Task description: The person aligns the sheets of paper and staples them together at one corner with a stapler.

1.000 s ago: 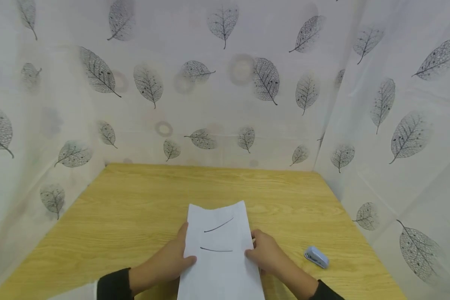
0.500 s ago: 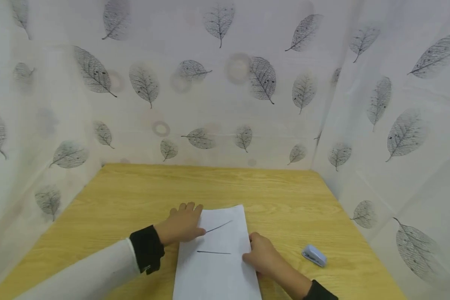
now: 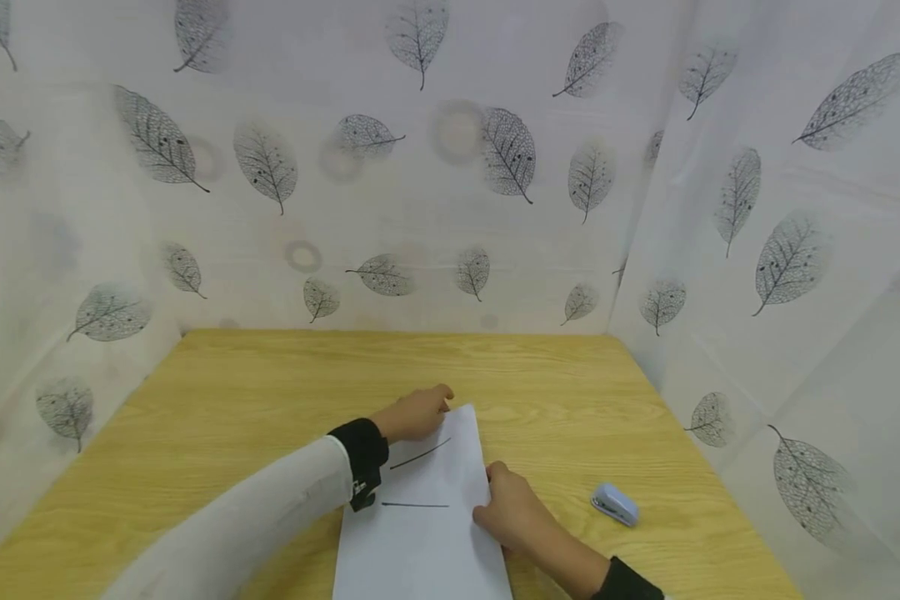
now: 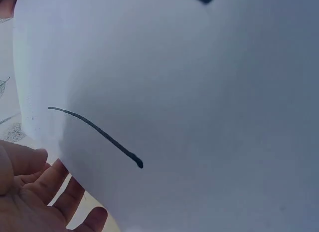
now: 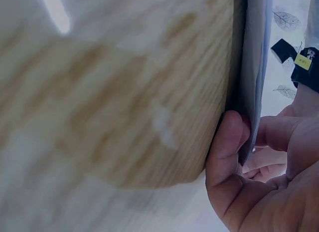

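A stack of white paper (image 3: 420, 546) with two black pen lines lies toward me at the table's front middle. My right hand (image 3: 516, 508) pinches its right edge, thumb on top and fingers underneath; the right wrist view shows the paper (image 5: 255, 67) between thumb and finger. At the far edge of the paper, my left hand (image 3: 414, 414) reaches across from the left. In the left wrist view, the left hand's fingers (image 4: 52, 182) lie along the paper's edge, thumb apart from the sheet. A small light-blue stapler (image 3: 615, 504) lies right of the right hand.
The wood-grain table (image 3: 270, 383) runs back to a leaf-patterned white curtain (image 3: 390, 192), which also hangs at both sides.
My left hand has left the paper's left edge and moved up and right to its far edge. My right hand keeps its hold on the right edge. The view has shifted slightly.
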Available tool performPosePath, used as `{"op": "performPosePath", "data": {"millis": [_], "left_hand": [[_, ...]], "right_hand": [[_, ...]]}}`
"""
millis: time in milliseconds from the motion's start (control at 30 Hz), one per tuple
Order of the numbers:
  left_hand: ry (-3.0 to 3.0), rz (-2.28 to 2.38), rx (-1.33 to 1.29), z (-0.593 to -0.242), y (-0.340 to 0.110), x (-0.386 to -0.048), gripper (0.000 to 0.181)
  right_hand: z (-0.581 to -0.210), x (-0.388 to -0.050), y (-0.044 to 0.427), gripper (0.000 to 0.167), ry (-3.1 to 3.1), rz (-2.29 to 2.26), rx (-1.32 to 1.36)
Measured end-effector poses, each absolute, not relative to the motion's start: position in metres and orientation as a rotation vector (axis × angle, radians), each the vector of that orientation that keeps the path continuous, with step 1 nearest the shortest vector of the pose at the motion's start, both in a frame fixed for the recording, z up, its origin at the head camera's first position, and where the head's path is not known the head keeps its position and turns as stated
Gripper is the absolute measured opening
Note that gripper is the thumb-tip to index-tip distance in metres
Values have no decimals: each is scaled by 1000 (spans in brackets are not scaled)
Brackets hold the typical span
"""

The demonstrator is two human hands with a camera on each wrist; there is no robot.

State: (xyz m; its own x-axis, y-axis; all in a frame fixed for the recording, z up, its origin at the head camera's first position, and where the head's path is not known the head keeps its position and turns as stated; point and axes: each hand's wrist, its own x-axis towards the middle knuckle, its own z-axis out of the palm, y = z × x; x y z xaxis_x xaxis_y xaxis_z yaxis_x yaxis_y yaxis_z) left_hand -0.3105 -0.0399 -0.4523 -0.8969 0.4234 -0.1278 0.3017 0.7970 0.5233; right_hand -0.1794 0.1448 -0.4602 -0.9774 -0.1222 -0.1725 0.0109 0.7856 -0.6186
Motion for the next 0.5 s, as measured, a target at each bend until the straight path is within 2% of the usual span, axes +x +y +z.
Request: {"op": "performPosePath", "data": {"millis": [300,500], "left_hand": [[2809,844,519,-455,-31,-316,18],[2841,832,519,-457,-27,-319,14]], "right_hand": [[-458,-177,144,49,2740,-1003,-62],[-457,-177,144,49,2719,-1005,-63]]}}
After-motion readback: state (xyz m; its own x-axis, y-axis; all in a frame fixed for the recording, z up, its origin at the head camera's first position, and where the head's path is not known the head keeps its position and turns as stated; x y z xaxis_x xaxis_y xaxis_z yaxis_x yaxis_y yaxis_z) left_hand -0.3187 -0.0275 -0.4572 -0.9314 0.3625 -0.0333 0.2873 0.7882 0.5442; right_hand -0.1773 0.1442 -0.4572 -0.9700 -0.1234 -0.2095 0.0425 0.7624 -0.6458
